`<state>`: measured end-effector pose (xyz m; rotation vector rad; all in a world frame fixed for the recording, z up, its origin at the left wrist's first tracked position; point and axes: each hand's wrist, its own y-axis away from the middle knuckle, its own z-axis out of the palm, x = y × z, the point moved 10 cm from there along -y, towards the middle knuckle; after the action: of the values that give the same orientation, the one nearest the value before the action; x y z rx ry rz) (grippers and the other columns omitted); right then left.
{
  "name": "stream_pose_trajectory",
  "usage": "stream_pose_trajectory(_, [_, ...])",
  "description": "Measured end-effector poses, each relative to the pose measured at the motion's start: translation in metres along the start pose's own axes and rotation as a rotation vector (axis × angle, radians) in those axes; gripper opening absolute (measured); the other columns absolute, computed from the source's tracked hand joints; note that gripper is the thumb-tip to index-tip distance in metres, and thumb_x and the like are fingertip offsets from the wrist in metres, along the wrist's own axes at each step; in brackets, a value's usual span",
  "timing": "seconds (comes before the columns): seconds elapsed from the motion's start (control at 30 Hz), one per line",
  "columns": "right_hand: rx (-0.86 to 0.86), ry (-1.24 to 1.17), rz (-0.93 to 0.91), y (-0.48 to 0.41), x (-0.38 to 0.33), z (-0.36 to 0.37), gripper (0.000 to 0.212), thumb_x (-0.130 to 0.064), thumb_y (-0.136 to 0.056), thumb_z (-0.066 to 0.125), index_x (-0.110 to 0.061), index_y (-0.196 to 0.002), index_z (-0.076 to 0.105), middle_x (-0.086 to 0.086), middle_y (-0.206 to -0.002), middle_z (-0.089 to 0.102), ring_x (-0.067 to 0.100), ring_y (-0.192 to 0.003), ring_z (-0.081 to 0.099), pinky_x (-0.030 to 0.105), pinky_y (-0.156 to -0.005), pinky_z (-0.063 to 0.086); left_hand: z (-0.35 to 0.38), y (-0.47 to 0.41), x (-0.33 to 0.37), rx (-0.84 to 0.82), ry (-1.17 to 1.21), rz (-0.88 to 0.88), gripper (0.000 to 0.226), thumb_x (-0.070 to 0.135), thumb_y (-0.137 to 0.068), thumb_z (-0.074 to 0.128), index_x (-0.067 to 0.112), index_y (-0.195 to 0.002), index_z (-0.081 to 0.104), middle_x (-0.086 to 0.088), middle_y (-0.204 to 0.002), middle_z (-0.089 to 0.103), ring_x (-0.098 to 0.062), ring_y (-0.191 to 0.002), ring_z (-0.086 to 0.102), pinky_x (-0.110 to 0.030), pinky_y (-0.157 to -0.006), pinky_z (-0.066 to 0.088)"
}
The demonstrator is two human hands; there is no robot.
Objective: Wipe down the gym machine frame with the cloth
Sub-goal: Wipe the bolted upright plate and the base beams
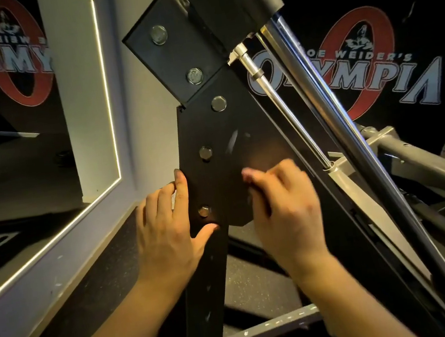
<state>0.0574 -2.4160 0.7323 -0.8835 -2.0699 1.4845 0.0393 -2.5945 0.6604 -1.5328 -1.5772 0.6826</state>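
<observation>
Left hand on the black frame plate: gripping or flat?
Gripping. The left hand has fingers curled round the left edge of the black plate, thumb on its front.

A dark wall (408, 10) fills the right side and carries a large painted logo (359, 70): a red ring behind pale block letters reading "Joe Weider's Olympia". At the left hangs a mirror (12, 159), which shows the same logo reversed. A thin strip of white light (105, 84) runs down the mirror's right edge, turns at its lower right corner and follows its bottom edge. Just beside the strip stands a plain white pillar (148, 121). Below the mirror lies a pale grey ledge (44, 281), scuffed in places. The floor (248, 274) is dark and finely speckled. The room is dim.
</observation>
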Motion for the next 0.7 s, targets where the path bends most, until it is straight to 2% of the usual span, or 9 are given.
stream_pose_trajectory(0.07, [0.106,-0.011,0.026,-0.020,0.004,-0.011,0.018,-0.006,-0.097,0.065,0.002,-0.112,0.073,0.013,-0.092,0.062,0.020,-0.077,0.058,0.035,-0.065,0.052,0.000,0.000,0.000,-0.005,0.021,-0.009,0.101,0.061,-0.077,0.069,0.005,-0.154,0.036,-0.017,-0.129,0.055,-0.032,-0.117,0.049,-0.052,-0.099,0.050])
stream_pose_trajectory(0.13, [0.116,-0.007,0.016,-0.015,0.000,-0.006,0.018,-0.005,-0.097,0.067,0.001,-0.113,0.073,0.013,-0.092,0.062,0.018,-0.077,0.057,0.033,-0.065,0.051,0.001,0.000,0.001,-0.017,0.033,-0.009,0.103,0.058,-0.076,0.075,0.005,-0.154,0.035,-0.017,-0.129,0.055,-0.031,-0.117,0.049,-0.049,-0.098,0.050])
stream_pose_trajectory(0.23, [-0.052,0.000,-0.046,0.023,-0.013,0.022,0.023,-0.015,-0.104,0.058,-0.002,-0.115,0.074,0.009,-0.093,0.064,0.016,-0.076,0.056,0.032,-0.063,0.049,0.003,0.002,0.000,-0.018,0.065,-0.029,0.109,0.052,-0.070,0.086,0.007,-0.155,0.035,-0.017,-0.129,0.057,-0.032,-0.117,0.051,-0.050,-0.099,0.050])
stream_pose_trajectory(0.3, [-0.171,0.024,-0.090,0.036,-0.014,0.027,0.037,-0.025,-0.109,0.044,-0.004,-0.114,0.074,0.007,-0.091,0.063,0.015,-0.074,0.054,0.028,-0.061,0.045,0.003,0.002,-0.003,-0.017,0.115,-0.048,0.106,0.062,-0.073,0.076,0.011,-0.156,0.034,-0.014,-0.133,0.058,-0.032,-0.120,0.054,-0.054,-0.102,0.050])
stream_pose_trajectory(0.33, [-0.183,0.042,-0.105,0.032,-0.012,0.022,0.036,-0.024,-0.109,0.044,-0.004,-0.113,0.075,0.006,-0.090,0.062,0.015,-0.073,0.053,0.027,-0.061,0.043,0.002,0.002,-0.005,-0.021,0.143,-0.065,0.104,0.067,-0.075,0.069,0.013,-0.156,0.033,-0.012,-0.134,0.058,-0.032,-0.122,0.054,-0.057,-0.103,0.049])
stream_pose_trajectory(0.43, [-0.034,0.079,-0.087,-0.005,0.004,-0.012,0.016,-0.006,-0.097,0.065,-0.001,-0.108,0.075,0.009,-0.087,0.061,0.017,-0.073,0.050,0.032,-0.063,0.040,0.003,0.002,-0.005,-0.034,0.202,-0.108,0.100,0.072,-0.079,0.058,0.015,-0.157,0.032,-0.010,-0.135,0.057,-0.030,-0.124,0.054,-0.059,-0.105,0.046])
stream_pose_trajectory(0.53, [0.079,0.080,-0.036,-0.024,0.009,-0.020,0.015,-0.003,-0.094,0.069,0.002,-0.107,0.074,0.013,-0.088,0.061,0.018,-0.074,0.052,0.032,-0.063,0.044,0.006,0.004,-0.004,-0.039,0.233,-0.147,0.099,0.070,-0.080,0.057,0.015,-0.158,0.029,-0.009,-0.136,0.055,-0.028,-0.127,0.051,-0.058,-0.107,0.044])
stream_pose_trajectory(0.6, [0.023,0.066,-0.045,-0.002,0.000,-0.002,0.017,-0.007,-0.098,0.065,0.001,-0.111,0.074,0.011,-0.089,0.063,0.017,-0.073,0.053,0.032,-0.063,0.045,0.007,0.005,-0.004,-0.039,0.227,-0.149,0.099,0.069,-0.080,0.057,0.014,-0.159,0.029,-0.011,-0.136,0.054,-0.030,-0.127,0.051,-0.058,-0.108,0.043])
stream_pose_trajectory(0.7, [-0.190,0.067,-0.106,0.045,-0.012,0.027,0.036,-0.023,-0.109,0.045,-0.003,-0.111,0.075,0.006,-0.089,0.063,0.013,-0.074,0.052,0.023,-0.064,0.040,0.006,0.004,-0.003,-0.035,0.204,-0.136,0.099,0.067,-0.080,0.058,0.015,-0.158,0.028,-0.013,-0.137,0.055,-0.033,-0.126,0.052,-0.060,-0.106,0.045])
